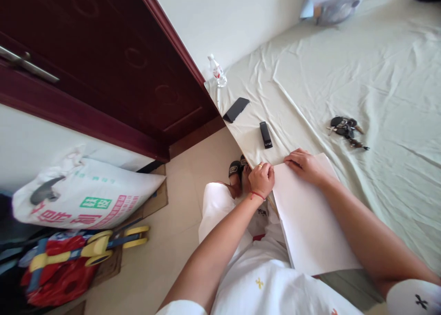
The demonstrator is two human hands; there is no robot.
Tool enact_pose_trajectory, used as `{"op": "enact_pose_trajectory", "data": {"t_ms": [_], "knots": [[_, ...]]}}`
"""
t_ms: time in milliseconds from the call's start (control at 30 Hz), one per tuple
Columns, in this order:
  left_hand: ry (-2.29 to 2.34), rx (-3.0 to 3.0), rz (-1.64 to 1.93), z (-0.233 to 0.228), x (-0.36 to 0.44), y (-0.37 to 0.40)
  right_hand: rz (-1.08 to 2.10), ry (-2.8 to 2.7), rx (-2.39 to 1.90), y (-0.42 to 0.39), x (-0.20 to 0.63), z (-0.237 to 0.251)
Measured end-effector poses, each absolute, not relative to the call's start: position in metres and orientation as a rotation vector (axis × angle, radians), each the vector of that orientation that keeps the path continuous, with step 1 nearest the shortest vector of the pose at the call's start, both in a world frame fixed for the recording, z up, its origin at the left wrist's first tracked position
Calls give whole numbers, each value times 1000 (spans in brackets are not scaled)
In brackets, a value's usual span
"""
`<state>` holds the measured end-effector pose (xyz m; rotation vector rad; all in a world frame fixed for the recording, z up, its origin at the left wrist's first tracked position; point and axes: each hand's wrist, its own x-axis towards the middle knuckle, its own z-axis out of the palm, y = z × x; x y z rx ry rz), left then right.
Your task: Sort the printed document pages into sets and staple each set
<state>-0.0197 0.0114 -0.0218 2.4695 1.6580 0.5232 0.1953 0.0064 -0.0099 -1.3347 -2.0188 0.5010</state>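
Phone (236, 109), remote (265, 134), keys (345, 130), bottle (217, 70) on sheet (379, 67).

Both hands, left (262, 179) and right (305, 165), press white paper (310, 218) on bed (379, 76).

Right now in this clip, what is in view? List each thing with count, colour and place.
paper sheet: one, white, on the bed's near edge under both hands
bed sheet: one, pale green, creased, covering the bed
remote: one, black, on the bed beyond the paper
phone: one, black, at the bed's corner
keys: one bunch, dark, on the bed to the right
water bottle: one, clear with red label, by the wall
door: one, dark red
sack: one, white with printing, on the floor at left
sandals: dark, on the person's feet
left hand: fingers pinching the paper's top corner
right hand: flat on the paper's top edge
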Motion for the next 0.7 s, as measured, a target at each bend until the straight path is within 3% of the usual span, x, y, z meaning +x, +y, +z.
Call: {"op": "enact_pose_trajectory", "data": {"t_ms": [700], "knots": [[1658,2447,528,-22,-19,13,515,-2026,-1338,6,197,-12]]}}
